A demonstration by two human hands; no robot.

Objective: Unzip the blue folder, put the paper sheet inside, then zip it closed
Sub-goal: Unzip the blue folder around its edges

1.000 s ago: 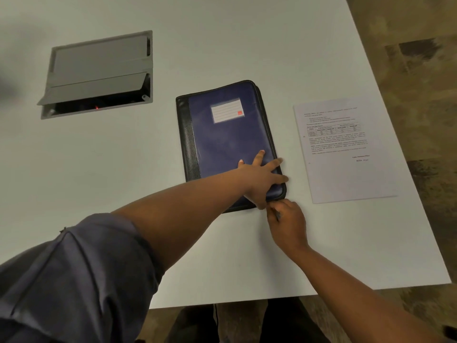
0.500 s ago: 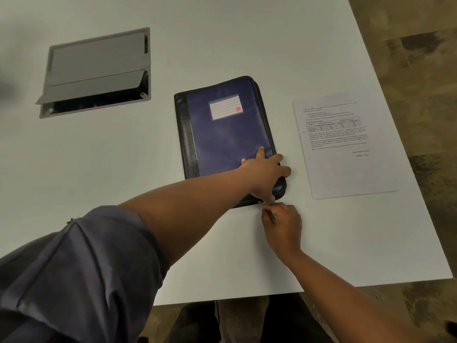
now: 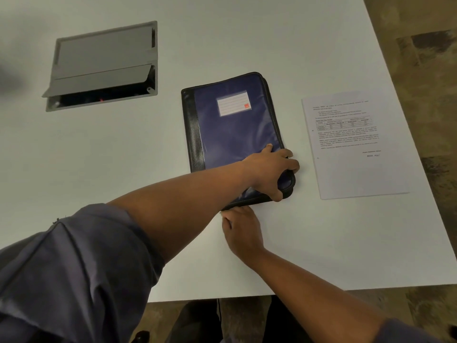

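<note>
The blue folder (image 3: 235, 127) with a black spine and a white label lies flat on the white table (image 3: 123, 157). My left hand (image 3: 269, 169) grips its near right corner, thumb on the near edge and fingers curled over the right side. Just below the folder's near edge, my right hand (image 3: 241, 230) pinches the zipper pull, which is mostly hidden under my left forearm. The paper sheet (image 3: 351, 149), printed with text and a small table, lies flat to the right of the folder, apart from it.
A grey cable box (image 3: 103, 63) with its flap raised is set into the table at the back left. The table's right edge runs close beside the paper, with patterned floor (image 3: 425, 70) beyond. The near table edge is below my forearms.
My right hand has slid left along the folder's near edge with the zipper pull. My left hand shifted from pressing flat to gripping the near right corner.
</note>
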